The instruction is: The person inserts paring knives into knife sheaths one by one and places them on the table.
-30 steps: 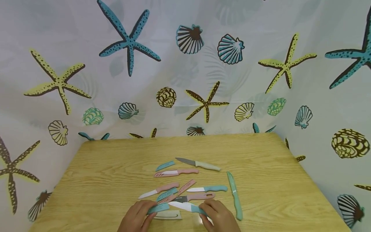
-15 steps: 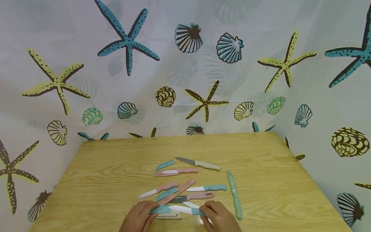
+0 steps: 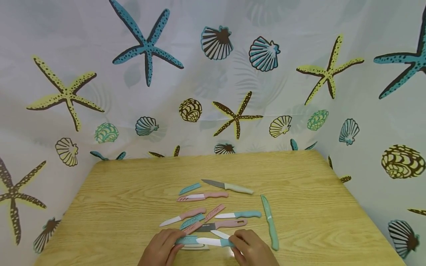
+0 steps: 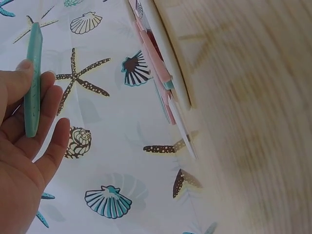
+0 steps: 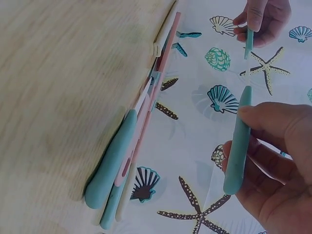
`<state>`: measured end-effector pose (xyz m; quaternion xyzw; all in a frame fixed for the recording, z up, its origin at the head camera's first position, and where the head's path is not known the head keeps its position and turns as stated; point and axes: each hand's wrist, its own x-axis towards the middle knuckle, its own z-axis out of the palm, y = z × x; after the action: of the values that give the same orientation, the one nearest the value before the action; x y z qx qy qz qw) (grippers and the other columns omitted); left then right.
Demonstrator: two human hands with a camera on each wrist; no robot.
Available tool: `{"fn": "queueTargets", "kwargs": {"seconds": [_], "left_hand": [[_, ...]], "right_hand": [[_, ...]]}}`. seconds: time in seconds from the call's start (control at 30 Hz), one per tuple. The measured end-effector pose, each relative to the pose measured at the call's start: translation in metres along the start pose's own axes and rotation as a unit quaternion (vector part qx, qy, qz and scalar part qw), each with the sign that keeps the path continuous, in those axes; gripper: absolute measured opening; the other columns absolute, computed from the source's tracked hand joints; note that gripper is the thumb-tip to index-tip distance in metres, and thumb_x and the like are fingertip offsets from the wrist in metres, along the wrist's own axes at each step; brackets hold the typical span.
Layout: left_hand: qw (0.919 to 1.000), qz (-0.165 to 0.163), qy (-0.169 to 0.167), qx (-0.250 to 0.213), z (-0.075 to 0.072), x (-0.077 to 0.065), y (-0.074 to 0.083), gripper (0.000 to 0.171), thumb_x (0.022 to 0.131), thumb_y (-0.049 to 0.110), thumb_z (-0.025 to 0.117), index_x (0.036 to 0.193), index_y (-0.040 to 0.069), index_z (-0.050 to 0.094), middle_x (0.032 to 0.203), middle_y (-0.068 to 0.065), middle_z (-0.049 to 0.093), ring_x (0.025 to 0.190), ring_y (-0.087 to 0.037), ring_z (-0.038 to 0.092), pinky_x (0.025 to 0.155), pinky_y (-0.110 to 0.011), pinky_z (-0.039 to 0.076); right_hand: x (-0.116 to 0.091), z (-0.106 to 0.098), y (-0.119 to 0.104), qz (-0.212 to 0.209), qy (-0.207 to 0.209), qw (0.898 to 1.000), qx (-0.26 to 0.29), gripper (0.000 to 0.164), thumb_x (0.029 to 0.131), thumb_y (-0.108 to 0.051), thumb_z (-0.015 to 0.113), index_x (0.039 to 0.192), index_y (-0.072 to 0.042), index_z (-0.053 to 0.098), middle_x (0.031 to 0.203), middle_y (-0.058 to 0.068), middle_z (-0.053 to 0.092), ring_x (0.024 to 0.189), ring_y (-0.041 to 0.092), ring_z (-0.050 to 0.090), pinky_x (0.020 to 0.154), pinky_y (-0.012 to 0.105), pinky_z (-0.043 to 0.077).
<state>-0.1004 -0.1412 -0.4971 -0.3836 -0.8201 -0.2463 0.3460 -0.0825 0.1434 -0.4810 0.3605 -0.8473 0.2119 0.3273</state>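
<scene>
My left hand [image 3: 163,246] pinches a light-blue knife sheath [image 3: 187,239] between thumb and fingers, as the left wrist view also shows with the sheath [image 4: 33,83]. In my right hand [image 3: 253,247] is a knife [image 3: 209,241] with a white blade, gripped by its blue handle [image 5: 239,144]. Its blade points left, in line with the sheath, and the tip appears to meet the sheath's mouth. Whether the tip is inside, I cannot tell. Both are held above the table. Below them lie a second white blade [image 3: 219,234] and a cream sheath [image 3: 196,247], partly hidden.
On the wooden table [image 3: 126,199] lie a pink-handled dark knife [image 3: 231,223], a blue-handled knife [image 3: 247,214], a green knife [image 3: 270,223], a cream-handled knife [image 3: 237,188], pink knives and several loose sheaths [image 3: 214,211]. A patterned cloth [image 3: 199,81] hangs behind.
My left hand has moved slightly right with the sheath, closer to the blade. The knife in my right hand has levelled and lines up with the sheath, uncovering the blade lying behind it.
</scene>
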Motion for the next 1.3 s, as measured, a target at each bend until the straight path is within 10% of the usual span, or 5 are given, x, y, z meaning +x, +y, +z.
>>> {"fn": "queueTargets", "kwargs": {"seconds": [0.53, 0.77, 0.97, 1.1, 1.3], "left_hand": [[0.9999, -0.013, -0.004, -0.002, 0.002, 0.004, 0.006, 0.037, 0.104, 0.03, 0.039, 0.105, 0.005, 0.066, 0.098, -0.002, 0.064, 0.085, -0.015, 0.062, 0.073, -0.024, 0.051], [1.0, 0.006, 0.005, -0.001, 0.01, 0.004, 0.008, 0.033, 0.104, 0.028, 0.04, 0.102, 0.006, 0.065, 0.096, -0.004, 0.064, 0.081, -0.016, 0.063, 0.07, -0.024, 0.051], [0.9994, 0.026, 0.009, -0.022, 0.018, 0.007, 0.013, 0.031, 0.103, 0.027, 0.041, 0.101, 0.006, 0.064, 0.095, -0.003, 0.064, 0.081, -0.014, 0.062, 0.07, -0.021, 0.05], [0.9993, 0.028, 0.008, -0.025, 0.021, 0.009, 0.014, 0.03, 0.103, 0.026, 0.041, 0.101, 0.006, 0.063, 0.095, -0.002, 0.064, 0.083, -0.014, 0.062, 0.072, -0.021, 0.05], [0.9993, 0.03, 0.005, -0.02, 0.022, 0.009, 0.015, 0.031, 0.104, 0.027, 0.04, 0.101, 0.006, 0.063, 0.095, -0.001, 0.064, 0.085, -0.014, 0.062, 0.073, -0.023, 0.05]], "right_hand": [[0.008, 0.003, -0.005, -0.012, -0.005, 1.0, 0.004, 0.036, 0.053, -0.002, 0.087, 0.085, -0.005, 0.072, 0.087, 0.002, 0.062, 0.074, 0.013, 0.058, 0.07, 0.012, 0.048], [0.011, 0.008, -0.008, -0.019, -0.002, 1.0, 0.019, 0.008, 0.082, -0.011, 0.075, 0.086, -0.005, 0.072, 0.087, 0.002, 0.062, 0.074, 0.012, 0.057, 0.069, 0.012, 0.047], [0.012, 0.011, -0.01, -0.022, -0.006, 1.0, 0.013, 0.042, 0.102, -0.027, 0.04, 0.087, -0.005, 0.073, 0.087, 0.002, 0.062, 0.075, 0.012, 0.058, 0.069, 0.013, 0.048], [0.012, 0.012, -0.013, -0.019, -0.019, 1.0, 0.007, 0.008, 0.087, -0.014, 0.071, 0.087, -0.006, 0.073, 0.087, 0.001, 0.062, 0.075, 0.012, 0.058, 0.07, 0.014, 0.048], [0.014, 0.012, -0.014, 0.011, -0.047, 0.999, 0.025, 0.031, 0.059, -0.003, 0.087, 0.085, -0.008, 0.07, 0.084, 0.0, 0.062, 0.072, 0.01, 0.056, 0.064, 0.013, 0.046]]}}
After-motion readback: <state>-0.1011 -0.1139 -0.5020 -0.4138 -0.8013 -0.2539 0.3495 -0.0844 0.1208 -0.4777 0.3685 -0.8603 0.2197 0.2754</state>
